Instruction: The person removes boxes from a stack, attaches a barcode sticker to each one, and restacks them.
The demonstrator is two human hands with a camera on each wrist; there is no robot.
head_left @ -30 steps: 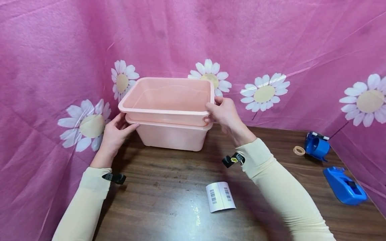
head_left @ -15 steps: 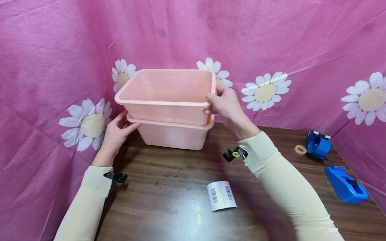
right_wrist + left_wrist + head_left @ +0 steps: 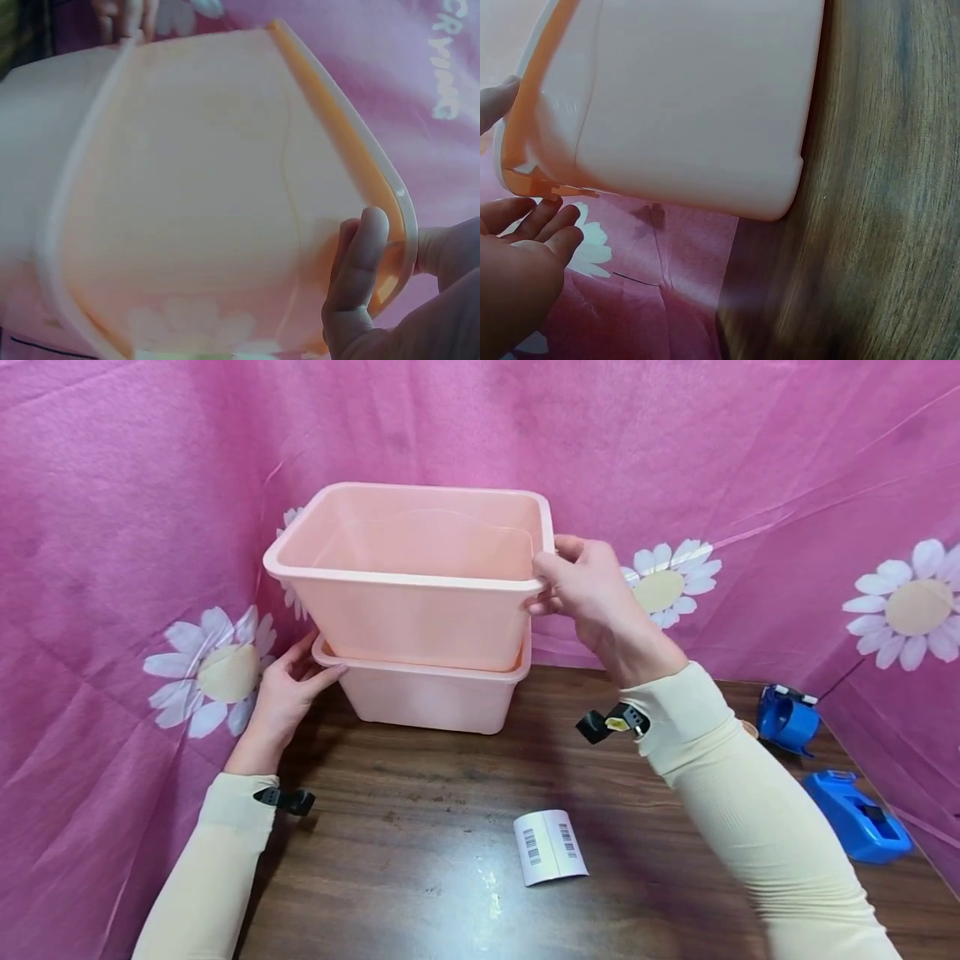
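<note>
Two pink plastic bins are stacked in the head view. The upper bin [image 3: 408,622] is raised partway out of the lower bin [image 3: 431,700], its base still inside the lower one's rim. At the upper bin's right front corner, my right hand [image 3: 588,589] grips the rim, thumb on top and fingers beneath. My left hand [image 3: 285,693] holds the left end of the lower bin's rim. In the left wrist view, its thumb and fingers [image 3: 559,225] are at that rim. The right wrist view shows curled fingers [image 3: 360,270] under the upper bin's rim.
A white label sheet [image 3: 551,847] with printed barcodes lies on the brown wooden table [image 3: 390,860]. To the right are a blue tape dispenser [image 3: 858,818] and a blue tape gun [image 3: 787,720]. A pink flowered cloth [image 3: 750,460] hangs behind the bins.
My right hand has lifted the upper bin higher, so more of its wall shows above the lower bin. The left hand and the lower bin have stayed in place.
</note>
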